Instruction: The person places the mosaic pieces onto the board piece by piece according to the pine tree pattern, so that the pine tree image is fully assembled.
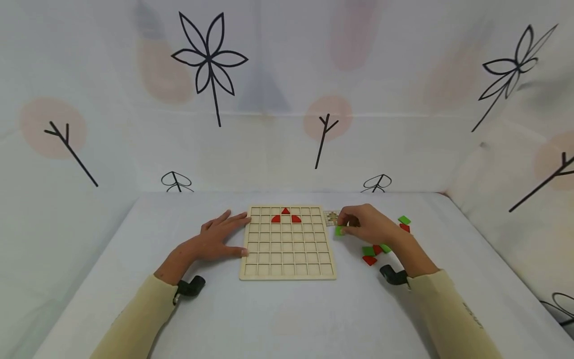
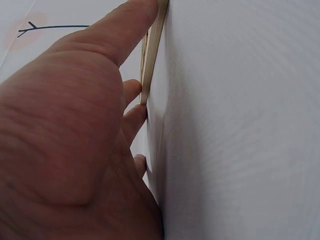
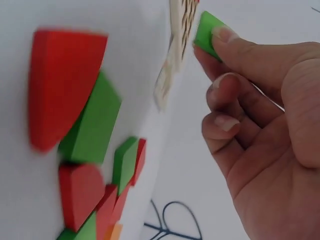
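Observation:
A wooden grid board [image 1: 287, 254] lies on the white table, with a red triangle [image 1: 285, 211] and two red rounded pieces, one of them at left [image 1: 276, 219], in its upper cells. My left hand [image 1: 215, 239] rests at the board's left edge, fingers spread, with thumb and fingertips touching it. Just right of the board, my right hand [image 1: 369, 224] pinches a green square tile [image 3: 209, 31] between thumb and index finger, held above the table. The other fingers of that hand are curled. Behind it a small pattern card [image 1: 331, 218] is partly hidden.
Loose red and green pieces lie right of the board, including a red rounded piece [image 1: 369, 260] and a green tile [image 1: 368, 251]; the right forearm hides some. An orange piece [image 3: 115, 232] shows in the right wrist view. Patterned cloth [image 1: 287, 149] stands behind the table.

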`<state>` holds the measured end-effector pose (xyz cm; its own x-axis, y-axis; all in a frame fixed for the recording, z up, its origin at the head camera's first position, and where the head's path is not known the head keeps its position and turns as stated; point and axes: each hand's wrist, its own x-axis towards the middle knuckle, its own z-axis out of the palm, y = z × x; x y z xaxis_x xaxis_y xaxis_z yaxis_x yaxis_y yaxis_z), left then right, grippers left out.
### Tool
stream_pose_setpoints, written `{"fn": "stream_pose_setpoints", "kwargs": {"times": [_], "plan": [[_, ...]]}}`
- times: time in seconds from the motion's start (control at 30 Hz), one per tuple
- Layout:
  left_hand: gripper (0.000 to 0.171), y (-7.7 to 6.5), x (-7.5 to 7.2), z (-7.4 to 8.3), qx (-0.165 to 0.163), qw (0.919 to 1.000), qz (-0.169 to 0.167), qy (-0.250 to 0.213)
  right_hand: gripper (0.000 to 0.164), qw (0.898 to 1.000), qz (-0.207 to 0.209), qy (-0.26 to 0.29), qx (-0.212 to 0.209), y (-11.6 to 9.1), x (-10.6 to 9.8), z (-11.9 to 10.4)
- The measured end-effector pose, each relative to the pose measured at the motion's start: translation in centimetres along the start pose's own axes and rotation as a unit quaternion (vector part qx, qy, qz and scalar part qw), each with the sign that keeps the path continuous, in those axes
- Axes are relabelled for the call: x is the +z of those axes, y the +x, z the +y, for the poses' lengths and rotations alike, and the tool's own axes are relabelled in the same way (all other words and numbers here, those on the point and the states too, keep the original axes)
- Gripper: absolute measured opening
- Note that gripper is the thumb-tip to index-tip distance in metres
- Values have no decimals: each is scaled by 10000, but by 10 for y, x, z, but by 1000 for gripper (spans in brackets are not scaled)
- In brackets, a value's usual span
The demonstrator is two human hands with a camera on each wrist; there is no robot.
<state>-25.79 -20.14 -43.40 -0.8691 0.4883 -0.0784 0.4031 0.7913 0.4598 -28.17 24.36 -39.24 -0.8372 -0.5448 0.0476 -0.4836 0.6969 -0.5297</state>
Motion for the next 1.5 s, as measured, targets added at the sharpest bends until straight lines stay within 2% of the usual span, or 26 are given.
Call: {"fn": "stream_pose_setpoints", "kwargs": {"times": [0.17, 0.47, 0.63, 0.83, 1.13, 1.5], "plan": [[94, 0, 0, 0, -9, 10000, -18, 7, 12, 9997, 191, -96, -89, 8, 3, -10], [94, -1, -1, 2, 53, 10000, -18, -71, 11, 9998, 143, 66, -154, 27, 15, -29], [94, -1, 0, 1, 44, 10000, -33, -77, 11, 9993, 356, 79, -107, 41, 22, -41], [93, -2, -1, 1, 67, 9999, 26, -102, 13, 9980, 534, 192, -276, 54, 30, -52], [93, -1, 0, 0, 43, 10000, 47, -15, 9, 9965, 752, 355, -14, 76, 41, -63], [94, 0, 0, -2, 51, 10000, -1, 1, 7, 9958, 769, 473, 155, 93, 57, -72]]}}
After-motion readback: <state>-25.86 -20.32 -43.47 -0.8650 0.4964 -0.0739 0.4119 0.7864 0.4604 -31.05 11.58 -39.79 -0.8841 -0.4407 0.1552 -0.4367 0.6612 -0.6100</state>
